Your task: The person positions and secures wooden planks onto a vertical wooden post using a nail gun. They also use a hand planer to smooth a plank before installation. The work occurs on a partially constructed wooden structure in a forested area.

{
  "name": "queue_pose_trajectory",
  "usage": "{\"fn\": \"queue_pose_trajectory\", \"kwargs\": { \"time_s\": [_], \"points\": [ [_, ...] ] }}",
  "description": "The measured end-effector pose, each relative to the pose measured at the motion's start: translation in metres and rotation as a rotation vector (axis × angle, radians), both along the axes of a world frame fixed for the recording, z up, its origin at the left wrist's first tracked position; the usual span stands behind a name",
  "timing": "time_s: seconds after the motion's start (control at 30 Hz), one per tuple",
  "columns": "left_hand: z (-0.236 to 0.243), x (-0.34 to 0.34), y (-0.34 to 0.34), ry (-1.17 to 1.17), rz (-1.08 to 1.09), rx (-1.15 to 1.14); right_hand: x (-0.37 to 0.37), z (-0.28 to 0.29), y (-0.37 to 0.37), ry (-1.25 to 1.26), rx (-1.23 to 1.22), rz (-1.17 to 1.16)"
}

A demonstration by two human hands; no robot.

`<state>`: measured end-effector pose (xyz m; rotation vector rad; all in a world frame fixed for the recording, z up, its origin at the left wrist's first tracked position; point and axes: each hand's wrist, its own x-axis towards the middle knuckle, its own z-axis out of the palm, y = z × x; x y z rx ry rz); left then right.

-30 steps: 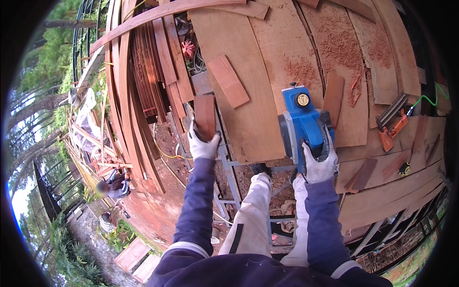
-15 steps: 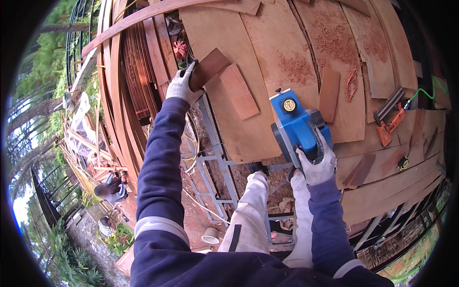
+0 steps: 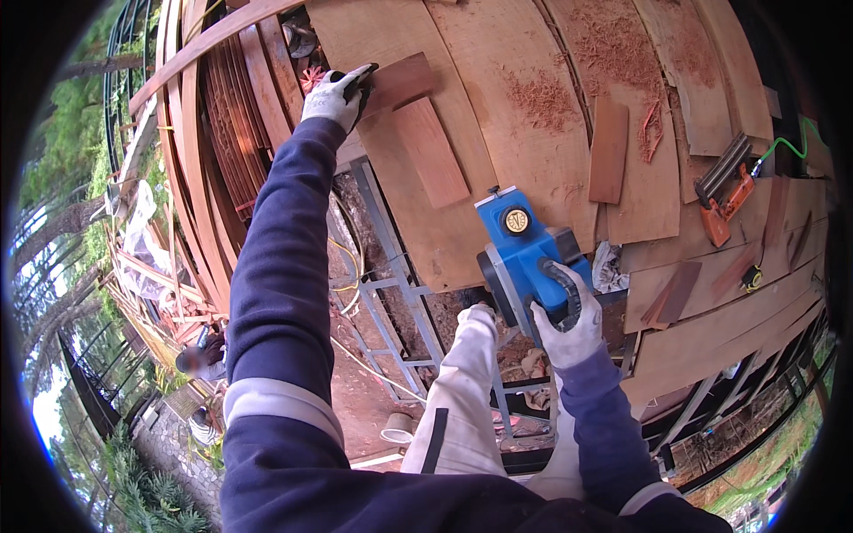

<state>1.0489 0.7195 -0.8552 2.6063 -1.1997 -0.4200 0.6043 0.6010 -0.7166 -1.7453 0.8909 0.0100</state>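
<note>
My left hand [image 3: 333,99], in a pale glove with dark fingertips, grips the left end of a short reddish-brown board [image 3: 400,82], held at arm's length over the boards at upper left. A second short board [image 3: 431,151] lies just beside it on the wide wooden boards [image 3: 498,107]. My gloved right hand [image 3: 569,320] is closed around the rear handle of a blue electric planer [image 3: 524,258] with a round dial, at the near edge of the boards. Open metal framing [image 3: 386,284] shows below the planer's left side.
Long planks [image 3: 191,178] are stacked at left. An orange nail gun [image 3: 724,222] with green hose, a tape measure [image 3: 752,277], a pale crumpled cloth [image 3: 609,271] and shavings [image 3: 604,62] lie rightward. A bucket [image 3: 398,431] stands below. Two co-workers [image 3: 204,360] are low left.
My left hand has moved forward and leftward with the short board, its arm stretching out. My right hand and the planer have shifted slightly left, and the crumpled cloth has come into sight.
</note>
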Motion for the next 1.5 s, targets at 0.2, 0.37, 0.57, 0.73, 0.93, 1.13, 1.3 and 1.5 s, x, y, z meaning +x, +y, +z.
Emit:
{"fn": "queue_pose_trajectory", "kwargs": {
  "time_s": [0.2, 0.37, 0.57, 0.73, 0.93, 1.13, 1.3, 1.5],
  "points": [
    [-0.005, -0.036, -0.001, -0.086, 0.022, 0.064, 0.012, 0.005, 0.001, -0.038, -0.070, 0.031],
    [0.002, -0.056, -0.006, -0.200, 0.031, 0.142, 0.014, 0.010, -0.001, 0.007, -0.116, 0.066],
    [-0.025, -0.040, -0.037, -0.477, 0.239, 0.023, 0.015, 0.009, 0.008, -0.002, -0.088, 0.080],
    [-0.057, -0.033, -0.045, -0.502, 0.172, 0.085, 0.021, 0.001, 0.027, -0.001, -0.134, 0.084],
    [-0.056, -0.033, -0.040, -0.425, 0.136, 0.035, 0.035, -0.014, 0.052, 0.018, -0.167, 0.060],
    [-0.052, -0.032, -0.038, -0.417, 0.140, -0.011, 0.042, -0.029, 0.071, -0.007, -0.193, 0.095],
    [-0.055, -0.032, -0.038, -0.432, 0.135, -0.018, 0.041, -0.036, 0.079, -0.012, -0.209, 0.033],
    [-0.055, -0.033, -0.038, -0.382, 0.114, -0.054, 0.046, -0.042, 0.079, -0.069, -0.266, 0.023]
  ]
}}
